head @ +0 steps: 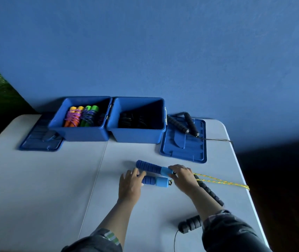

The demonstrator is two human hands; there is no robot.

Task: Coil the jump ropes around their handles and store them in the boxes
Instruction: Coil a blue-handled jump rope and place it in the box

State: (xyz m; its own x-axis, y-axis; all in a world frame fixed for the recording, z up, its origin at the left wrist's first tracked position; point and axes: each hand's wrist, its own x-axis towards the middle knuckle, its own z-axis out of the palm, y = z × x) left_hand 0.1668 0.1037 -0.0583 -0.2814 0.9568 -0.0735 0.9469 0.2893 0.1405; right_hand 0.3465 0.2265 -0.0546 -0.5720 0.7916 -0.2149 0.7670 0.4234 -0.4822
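Person's standing at the table (36, 179) w/ both hands on the blue jump rope, roughly mid-tabletop, a bit toward the right edge. Left hand (129, 184) is resting w/ fingers curled loosely over the butt end of the near blue handle (156, 181); right hand (182, 176) is lying over the cap ends where the far blue handle (153, 167) meets the cord, fingers bent down onto it, but can't tell if it's truly gripping. The yellow cord (223, 181) is trailing from under that hand toward the right edge. Handles look like ribbed foam sleeves w/ smooth lighter plastic collars: light, slightly squashy, grippy, so best held together by the foam. Cord's braided, limp, prob. springy enough to unwind unless pulled snug. Near the front right corner a black foam-handled rope (190, 223) is lying loose, its thin wire-like cord looking stiffer. At the back edge two open blue boxes are sitting side by side: left box (83, 135) is holding wrapped orange and green-handled ropes, right box (137, 137) dark coils. Their lids are lying flat on either side, the right lid (183, 153) carrying another black rope (185, 123).
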